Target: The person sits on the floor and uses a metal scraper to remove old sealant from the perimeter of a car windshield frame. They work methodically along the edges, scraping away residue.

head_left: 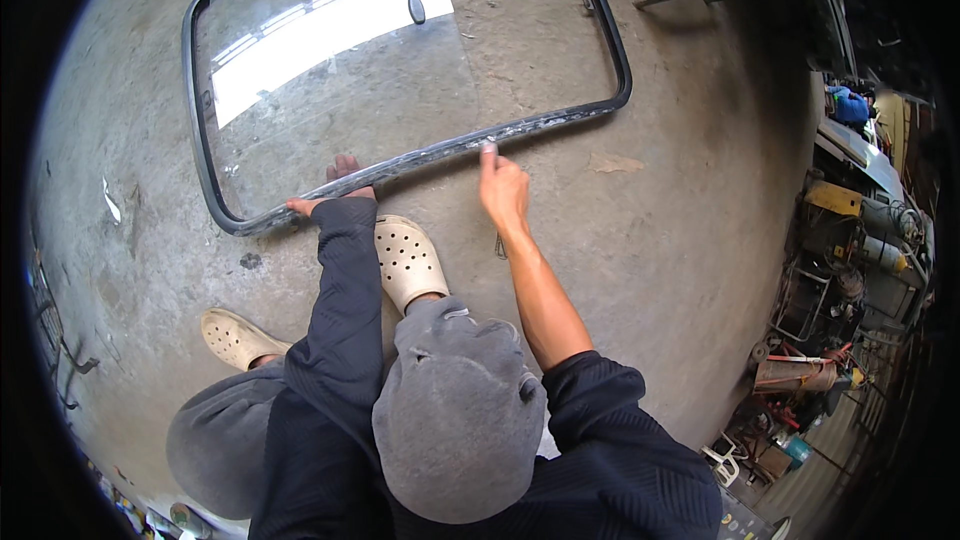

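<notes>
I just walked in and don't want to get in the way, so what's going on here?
A person is handling a dark, rounded frame at floor level. The left hand holds its near edge, fingers on the far side. Farther right, the right hand is curled, its tip apparently touching that same edge. Glass spans the frame's left part.

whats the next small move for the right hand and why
Probably ease the right hand slightly rightward along the near edge of the window frame: it already reaches that edge, pale smears continue to its right, and the left hand is on the same edge farther left, which should help steady it.
</notes>
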